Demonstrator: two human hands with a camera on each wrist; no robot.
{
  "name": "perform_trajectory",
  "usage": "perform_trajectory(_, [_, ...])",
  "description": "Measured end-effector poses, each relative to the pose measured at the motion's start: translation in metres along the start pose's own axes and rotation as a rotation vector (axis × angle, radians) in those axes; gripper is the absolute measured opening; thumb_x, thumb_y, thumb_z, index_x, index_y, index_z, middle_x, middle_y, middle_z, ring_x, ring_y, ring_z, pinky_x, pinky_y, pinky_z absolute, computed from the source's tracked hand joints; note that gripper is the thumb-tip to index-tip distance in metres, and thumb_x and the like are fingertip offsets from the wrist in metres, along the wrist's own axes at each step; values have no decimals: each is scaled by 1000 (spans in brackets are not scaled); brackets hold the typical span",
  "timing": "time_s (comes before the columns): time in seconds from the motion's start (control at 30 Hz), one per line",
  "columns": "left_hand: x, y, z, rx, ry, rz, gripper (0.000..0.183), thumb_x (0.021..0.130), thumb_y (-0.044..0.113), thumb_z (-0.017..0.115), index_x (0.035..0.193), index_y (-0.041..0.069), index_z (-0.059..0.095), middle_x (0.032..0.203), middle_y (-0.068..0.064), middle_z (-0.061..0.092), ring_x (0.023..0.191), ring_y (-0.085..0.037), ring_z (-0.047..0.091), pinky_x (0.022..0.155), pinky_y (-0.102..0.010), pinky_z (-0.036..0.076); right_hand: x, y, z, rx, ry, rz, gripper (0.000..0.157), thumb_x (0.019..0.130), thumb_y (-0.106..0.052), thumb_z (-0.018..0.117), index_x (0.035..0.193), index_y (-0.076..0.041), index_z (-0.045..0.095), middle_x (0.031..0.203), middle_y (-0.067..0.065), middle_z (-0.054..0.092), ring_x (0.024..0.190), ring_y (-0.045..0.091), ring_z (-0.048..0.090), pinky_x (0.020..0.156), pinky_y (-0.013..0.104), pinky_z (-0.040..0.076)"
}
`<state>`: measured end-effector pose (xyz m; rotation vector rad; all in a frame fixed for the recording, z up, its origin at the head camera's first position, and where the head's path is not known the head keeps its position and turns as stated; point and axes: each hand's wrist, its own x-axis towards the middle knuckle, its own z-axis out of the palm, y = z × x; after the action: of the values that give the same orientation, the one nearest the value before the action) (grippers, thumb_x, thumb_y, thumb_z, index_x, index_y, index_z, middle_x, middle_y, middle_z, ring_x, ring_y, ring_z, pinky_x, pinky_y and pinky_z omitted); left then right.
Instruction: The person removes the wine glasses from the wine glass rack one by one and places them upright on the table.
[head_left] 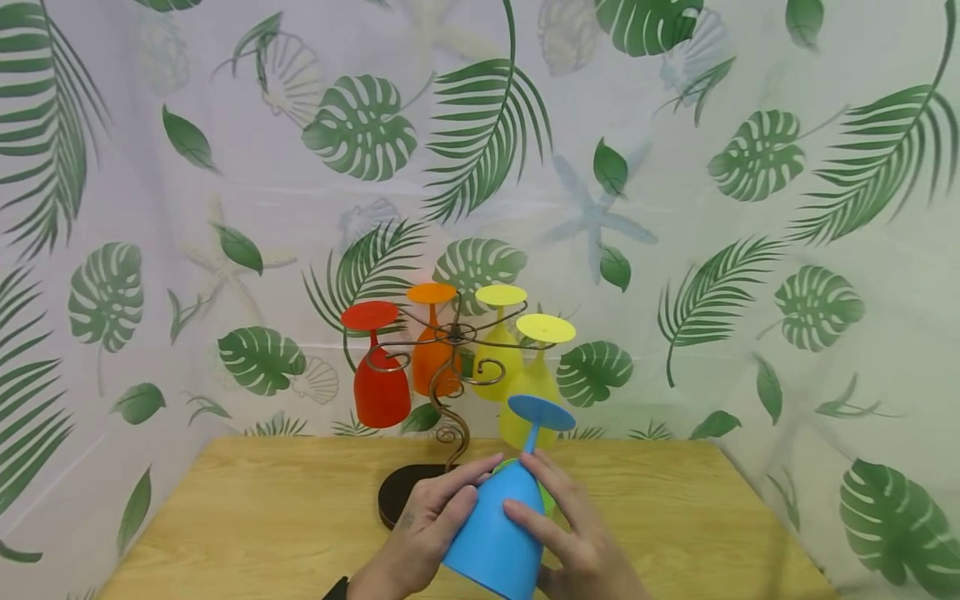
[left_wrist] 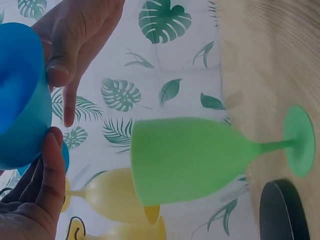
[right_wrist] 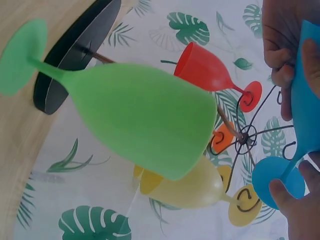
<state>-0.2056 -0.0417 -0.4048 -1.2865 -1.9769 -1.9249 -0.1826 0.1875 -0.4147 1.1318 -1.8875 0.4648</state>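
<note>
Head view, left hand (head_left: 425, 523), right hand (head_left: 581, 537) opposite, gripping blue goblet (head_left: 497, 531) (inverted).

Head view is bright; faint shadow marks the backdrop (head_left: 660, 283) beyond the tabletop's (head_left: 262, 500) right edge. Wrist views are dimmer.

Rack (head_left: 455, 334) on table (head_left: 262, 517), goblets (head_left: 382, 390) on it — held goblet (head_left: 497, 529) before, standing goblet (left_wrist: 195, 160) perhaps between

no legible text, no readable labels or numbers
</note>
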Motion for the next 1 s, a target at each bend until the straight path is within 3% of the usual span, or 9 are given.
perform_trajectory(0.13, [1, -2, 6, -8, 31, -49, 43, 110, 13, 33, 146, 3, 54, 132, -27, 64, 112, -15, 67, 93, -30, 56, -4, -1, -6, -48, -8, 43, 57, 94, -49, 65, 138, -12, 62, 150, 26, 48, 149, 35, 37, 121, 30, 31])
perform_trajectory(0.23, [2, -4, 9, 0, 41, -59, 42, 111, 13, 32, 143, 2, 57, 136, -24, 63, 115, -16, 67, 96, -30, 54, -6, -1, -11, -63, 0, 77, 59, 94, -51, 63, 137, -11, 61, 148, 26, 49, 150, 34, 35, 108, 44, 50])
perform_trajectory(0.33, [7, -5, 12, 12, 38, -63, 42, 112, 14, 31, 141, 3, 60, 135, -21, 65, 114, -19, 68, 96, -29, 55, -8, 0, -14, -98, 12, 112, 60, 96, -54, 56, 137, -10, 61, 147, 26, 50, 151, 33, 34, 93, 58, 56])
perform_trajectory(0.57, [17, -4, 20, 43, 48, -125, 43, 114, 19, 30, 138, 2, 61, 135, -17, 67, 117, -30, 68, 96, -29, 56, -12, 1, -22, -129, 25, 239, 70, 96, -61, 48, 141, -9, 57, 147, 21, 51, 145, 37, 39, 83, 71, 53])
perform_trajectory(0.7, [20, -5, 27, 52, 47, -116, 42, 114, 19, 30, 136, 2, 61, 135, -15, 67, 118, -27, 67, 97, -27, 56, -17, 2, -24, -107, 53, 329, 79, 94, -66, 50, 142, -4, 54, 142, 20, 55, 138, 42, 45, 86, 73, 51])
perform_trajectory(0.77, [21, -6, 31, 69, 48, -54, 38, 113, 14, 33, 136, 1, 61, 134, -16, 67, 118, -25, 68, 96, -27, 56, -19, 3, -25, -74, 72, 391, 82, 93, -66, 52, 144, -2, 52, 141, 20, 56, 135, 43, 48, 93, 70, 51])
perform_trajectory(0.83, [22, -6, 35, 83, 42, 20, 36, 112, 10, 36, 137, 2, 59, 134, -16, 67, 117, -23, 68, 96, -29, 57, -22, 3, -26, -58, 90, 451, 83, 92, -62, 60, 148, -1, 47, 140, 20, 56, 129, 41, 53, 100, 57, 52])
perform_trajectory(0.93, [23, -6, 40, 143, 22, 107, 36, 109, 6, 42, 143, 7, 55, 138, -13, 64, 121, -22, 66, 95, -32, 58, -25, 5, -27, -17, 127, 540, 87, 85, -35, 84, 153, -2, 41, 141, 19, 57, 123, 38, 58, 106, 34, 49])
perform_trajectory(1.0, [24, -5, 43, 182, -7, 121, 40, 108, 8, 46, 148, 12, 50, 143, -10, 61, 124, -22, 63, 96, -33, 57, -27, 6, -26, -6, 148, 583, 97, 75, -14, 92, 154, -3, 38, 141, 18, 57, 120, 37, 60, 105, 22, 44])
